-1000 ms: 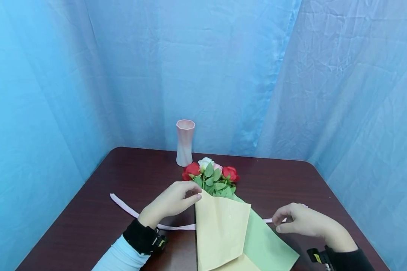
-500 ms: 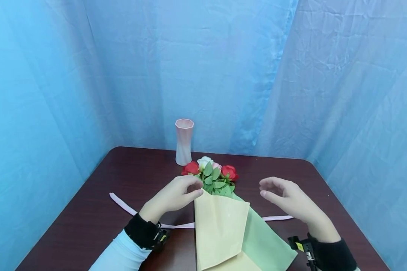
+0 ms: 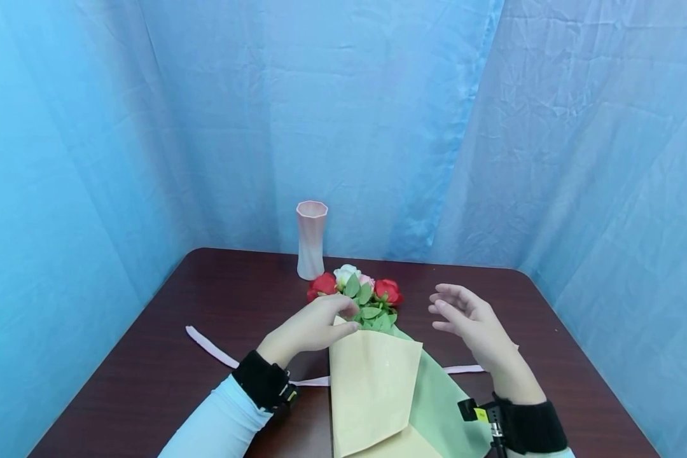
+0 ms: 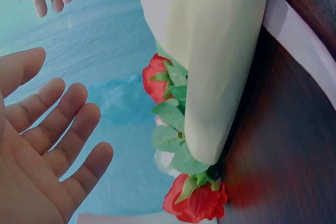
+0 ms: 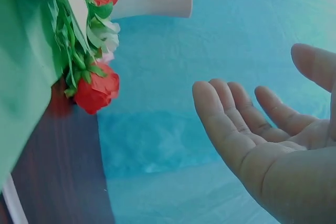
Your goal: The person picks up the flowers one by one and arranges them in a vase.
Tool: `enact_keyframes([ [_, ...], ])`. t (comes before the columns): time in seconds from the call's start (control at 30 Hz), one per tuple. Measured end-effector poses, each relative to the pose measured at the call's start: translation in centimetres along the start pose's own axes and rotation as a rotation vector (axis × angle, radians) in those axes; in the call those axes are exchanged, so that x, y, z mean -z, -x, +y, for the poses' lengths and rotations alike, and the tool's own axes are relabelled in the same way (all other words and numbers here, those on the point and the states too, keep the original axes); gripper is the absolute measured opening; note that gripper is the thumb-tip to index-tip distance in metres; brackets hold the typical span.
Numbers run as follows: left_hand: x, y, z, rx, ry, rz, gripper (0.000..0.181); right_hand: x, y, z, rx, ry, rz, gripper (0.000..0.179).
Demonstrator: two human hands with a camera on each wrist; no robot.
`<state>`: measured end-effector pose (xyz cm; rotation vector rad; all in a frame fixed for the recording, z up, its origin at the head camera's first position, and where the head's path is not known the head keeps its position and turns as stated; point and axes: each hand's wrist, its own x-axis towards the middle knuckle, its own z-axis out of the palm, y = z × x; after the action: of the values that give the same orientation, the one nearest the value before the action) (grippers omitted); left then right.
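Note:
A bouquet of red, white and pink flowers with green leaves (image 3: pixel 371 312) lies mid-table, blooms toward the back. Cream wrapping paper (image 3: pixel 374 381) is folded over its stems from the left, and a green sheet (image 3: pixel 443 407) spreads out on the right. My left hand (image 3: pixel 315 323) hovers over the top left of the cream paper, fingers relaxed and holding nothing. To the right of the blooms my right hand (image 3: pixel 469 321) is raised, fingers loosely spread. Both palms look bare in the wrist views. Under the paper runs a pale pink ribbon (image 3: pixel 208 345), its middle hidden.
Behind the flowers a pink and white vase (image 3: pixel 312 242) stands upright near the back edge of the dark wooden table (image 3: pixel 240 286). Blue curtains (image 3: pixel 343 127) hang around the back and sides.
My right hand has risen from the ribbon's right end and moved back and left, beside the flowers. The left hand has shifted slightly right, over the paper's top.

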<state>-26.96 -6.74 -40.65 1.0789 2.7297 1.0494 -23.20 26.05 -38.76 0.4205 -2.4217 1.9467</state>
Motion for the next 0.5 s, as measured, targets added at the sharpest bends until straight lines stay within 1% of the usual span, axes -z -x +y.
enact_keyframes([
  [0.07,-0.3,-0.3,0.1,0.010,-0.011,-0.017,0.031,-0.2,-0.2,0.3,-0.026,-0.037,-0.002,0.053],
  [0.17,-0.8,-0.8,0.2,0.028,-0.033,-0.037,0.034,-0.4,-0.6,0.8,-0.073,-0.065,-0.007,0.056],
  [0.2,-1.0,-0.9,0.2,0.033,-0.040,-0.044,0.034,-0.5,-0.7,1.0,-0.092,-0.066,-0.010,0.057],
  [0.37,-1.9,-1.4,0.2,0.014,-0.092,-0.084,0.034,-1.0,-1.1,2.0,-0.177,-0.062,-0.027,0.059],
  [0.5,-2.4,-1.7,0.2,0.016,-0.115,-0.124,0.037,-1.2,-1.1,2.6,-0.211,-0.049,-0.027,0.059],
])
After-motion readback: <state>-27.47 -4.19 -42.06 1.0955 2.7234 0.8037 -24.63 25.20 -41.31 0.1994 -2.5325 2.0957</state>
